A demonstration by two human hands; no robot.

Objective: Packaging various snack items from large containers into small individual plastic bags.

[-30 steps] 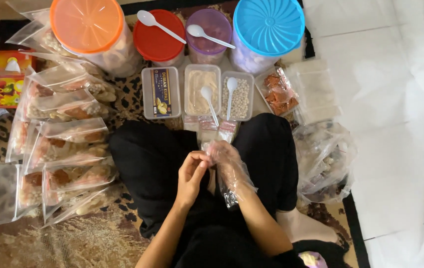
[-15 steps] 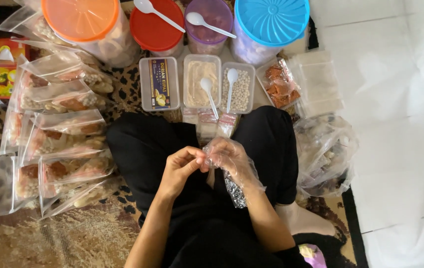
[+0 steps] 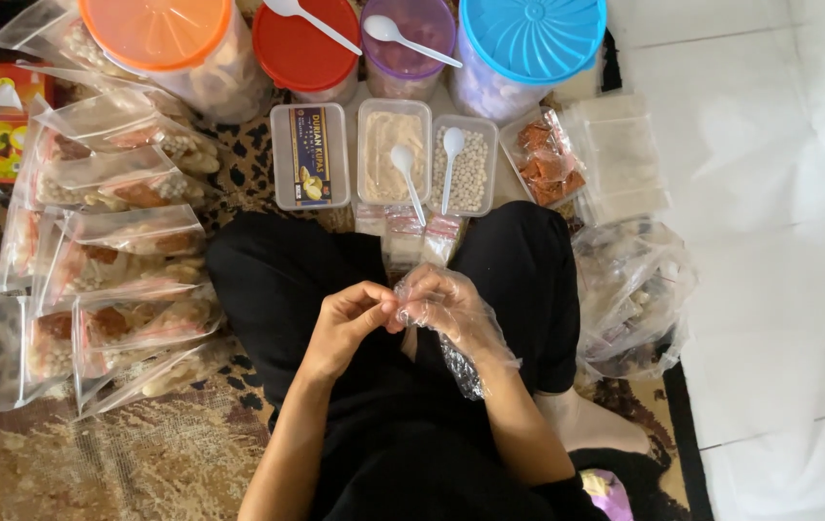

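1. In the head view, the thin plastic glove (image 3: pixel 456 323) sat loosely over the right hand (image 3: pixel 446 307), above the lap of a person seated cross-legged. It looked liable to tear or slip off if pulled hard, being so flimsy and baggy at the wrist.
2. A careless jerk might also have knocked the spoons (image 3: pixel 411 183) resting in the open tubs (image 3: pixel 393 164) just ahead of the knees.
3. The left hand (image 3: pixel 345 323) was bare, its fingers curled and pressed together, pinching the glove's edge at the right fingertips.
4. The right hand's fingers (image 3: pixel 422 289) were bent inward, lightly closed inside the glove, touching the left fingertips.
5. Filled clear bags (image 3: pixel 113 260) lay to the left, well apart from both hands.
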